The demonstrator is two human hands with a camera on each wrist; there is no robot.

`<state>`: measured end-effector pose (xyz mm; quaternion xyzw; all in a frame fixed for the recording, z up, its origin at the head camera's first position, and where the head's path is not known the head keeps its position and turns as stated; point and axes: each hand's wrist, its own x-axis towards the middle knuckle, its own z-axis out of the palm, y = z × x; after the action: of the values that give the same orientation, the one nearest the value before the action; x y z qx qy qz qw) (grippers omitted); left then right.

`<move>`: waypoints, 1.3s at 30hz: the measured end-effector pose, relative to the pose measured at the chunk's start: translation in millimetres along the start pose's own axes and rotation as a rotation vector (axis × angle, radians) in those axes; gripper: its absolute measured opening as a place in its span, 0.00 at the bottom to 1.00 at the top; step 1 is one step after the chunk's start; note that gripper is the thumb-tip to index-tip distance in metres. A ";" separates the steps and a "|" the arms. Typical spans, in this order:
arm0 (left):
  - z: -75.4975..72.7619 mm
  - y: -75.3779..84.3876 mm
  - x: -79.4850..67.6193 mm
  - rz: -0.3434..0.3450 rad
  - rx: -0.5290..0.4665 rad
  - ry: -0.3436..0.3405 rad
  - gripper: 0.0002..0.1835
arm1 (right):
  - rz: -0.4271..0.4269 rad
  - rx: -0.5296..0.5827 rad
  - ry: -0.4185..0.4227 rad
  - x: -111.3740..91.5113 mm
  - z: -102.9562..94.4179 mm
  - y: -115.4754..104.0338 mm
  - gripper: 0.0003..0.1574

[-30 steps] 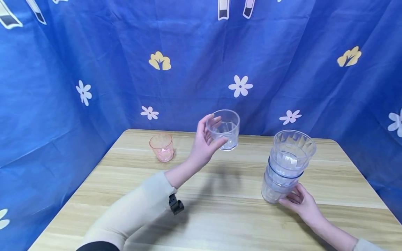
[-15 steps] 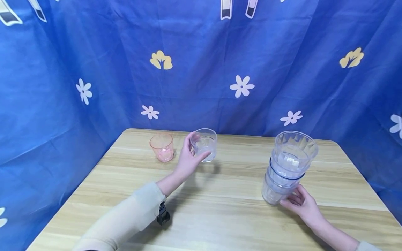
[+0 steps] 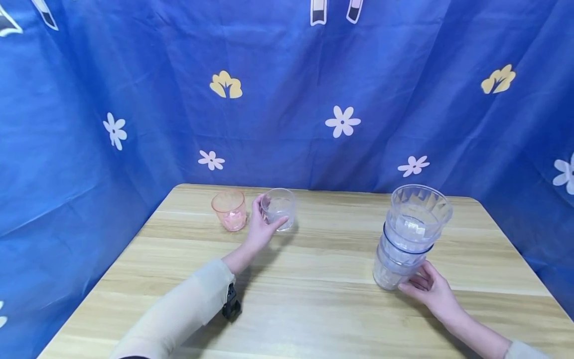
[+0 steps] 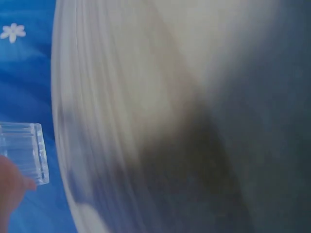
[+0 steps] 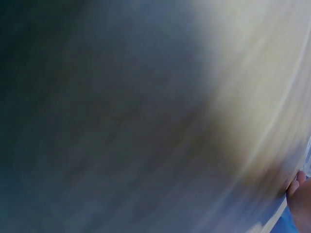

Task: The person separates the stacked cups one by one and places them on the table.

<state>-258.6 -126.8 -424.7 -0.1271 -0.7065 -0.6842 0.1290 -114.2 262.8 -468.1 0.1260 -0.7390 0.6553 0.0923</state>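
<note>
My left hand grips a clear cup from its left side, at the back of the table just right of a pink clear cup. In the left wrist view the clear cup shows at the left edge, with part of the hand over it. On the right stands a stack of clear cups, one with a dark blue rim, leaning slightly right. My right hand holds the stack near its base, thumb at the front; its far fingers are hidden behind the cups.
A pale wood-grain table lies under everything. Blue cloth with white flowers hangs behind it and along both sides. A dark watch-like band sits at the left sleeve.
My left hand has carried the clear cup left and down, from above the table's middle to beside the pink cup. My right hand and the stack have stayed in place.
</note>
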 end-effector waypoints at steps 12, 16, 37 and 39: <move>-16.5 -11.9 9.1 -0.120 0.124 0.071 0.45 | 0.013 -0.048 0.006 0.6 -0.1 -1.0 0.48; -17.9 -10.1 11.7 -0.144 0.158 0.077 0.45 | 0.023 -0.064 0.001 2.6 -0.9 -1.4 0.47; -4.7 61.0 5.5 0.033 0.343 -0.056 0.50 | -0.004 -0.006 -0.002 0.0 -0.2 -0.3 0.48; 2.9 65.3 4.7 0.079 0.320 -0.099 0.48 | -0.001 -0.006 -0.003 0.1 0.0 -0.5 0.48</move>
<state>-239.8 -121.9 -362.1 -0.1661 -0.8063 -0.5504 0.1394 -114.2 262.8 -467.6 0.1271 -0.7412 0.6527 0.0919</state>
